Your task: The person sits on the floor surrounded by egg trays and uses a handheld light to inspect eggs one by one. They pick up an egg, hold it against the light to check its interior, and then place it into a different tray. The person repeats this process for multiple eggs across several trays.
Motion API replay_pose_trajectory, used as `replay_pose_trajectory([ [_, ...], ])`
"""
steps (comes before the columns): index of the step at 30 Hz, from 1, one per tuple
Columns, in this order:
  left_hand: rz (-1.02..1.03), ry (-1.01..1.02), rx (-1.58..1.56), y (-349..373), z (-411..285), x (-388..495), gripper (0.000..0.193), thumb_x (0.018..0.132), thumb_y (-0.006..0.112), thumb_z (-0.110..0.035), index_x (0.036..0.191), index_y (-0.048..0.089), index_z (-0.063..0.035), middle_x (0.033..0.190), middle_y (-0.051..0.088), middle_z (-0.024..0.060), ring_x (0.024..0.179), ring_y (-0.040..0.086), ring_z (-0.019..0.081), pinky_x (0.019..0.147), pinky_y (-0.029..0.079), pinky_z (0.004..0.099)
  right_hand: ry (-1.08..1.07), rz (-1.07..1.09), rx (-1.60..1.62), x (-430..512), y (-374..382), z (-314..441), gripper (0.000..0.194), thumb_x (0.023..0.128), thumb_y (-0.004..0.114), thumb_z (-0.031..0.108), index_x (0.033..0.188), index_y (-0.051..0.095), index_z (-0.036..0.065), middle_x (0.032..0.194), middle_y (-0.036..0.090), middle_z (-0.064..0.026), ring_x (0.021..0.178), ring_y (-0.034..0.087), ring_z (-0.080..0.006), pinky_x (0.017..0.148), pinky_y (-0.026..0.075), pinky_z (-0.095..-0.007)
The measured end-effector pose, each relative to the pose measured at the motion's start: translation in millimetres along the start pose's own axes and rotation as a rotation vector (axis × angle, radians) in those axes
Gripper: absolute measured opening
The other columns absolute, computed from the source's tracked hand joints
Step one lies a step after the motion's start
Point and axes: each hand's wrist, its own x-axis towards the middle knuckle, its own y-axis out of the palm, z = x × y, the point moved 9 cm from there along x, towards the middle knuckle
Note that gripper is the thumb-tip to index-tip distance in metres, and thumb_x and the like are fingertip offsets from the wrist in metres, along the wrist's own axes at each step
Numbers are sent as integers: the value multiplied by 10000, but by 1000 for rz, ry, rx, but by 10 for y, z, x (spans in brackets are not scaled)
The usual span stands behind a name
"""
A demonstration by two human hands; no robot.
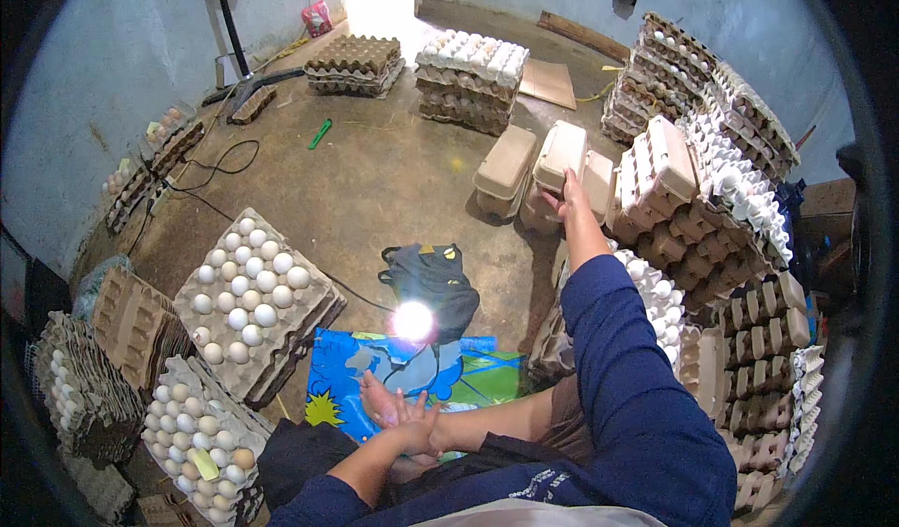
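My right hand [570,200] reaches forward to a closed pulp egg carton [560,149], gripping its near end with thumb and fingers on either side. That carton sits higher than the closed carton [504,165] on its left and the carton [599,179] on its right. My left hand [416,421] rests with spread fingers over my bare foot [378,400] and ankle, holding nothing. Under my legs lies a colourful printed mat [491,376]. A bright lamp [413,322] glows in front of me, beside a dark cloth bag [432,274].
At left, white eggs fill part of a tray stack [246,288]; another egg tray [200,450] stands nearer. Tall egg-tray stacks [660,77] and piled cartons [657,161] crowd the right. A black cable [351,291] crosses the floor. A green cutter [320,134] lies farther off.
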Motion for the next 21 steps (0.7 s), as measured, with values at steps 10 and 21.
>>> replay_pose_trajectory([
  [10,8,12,-6,23,-7,-10,1128,609,687,-657,1455,47,-273,1507,-101,150,1290,-167,546,856,30,813,-861,-720,-1423,-918,253,969,643,847,517,477,1340,369,92,1321,383,-210,1154,465,-343,909,400,-546],
  [21,-8,13,-41,-9,28,13,1104,611,703,-628,1449,67,-296,1509,-91,149,1274,-171,570,833,20,823,-811,422,-2100,-1025,1923,-656,539,872,416,252,1398,323,178,1483,245,10,1380,177,-200,1100,81,-542],
])
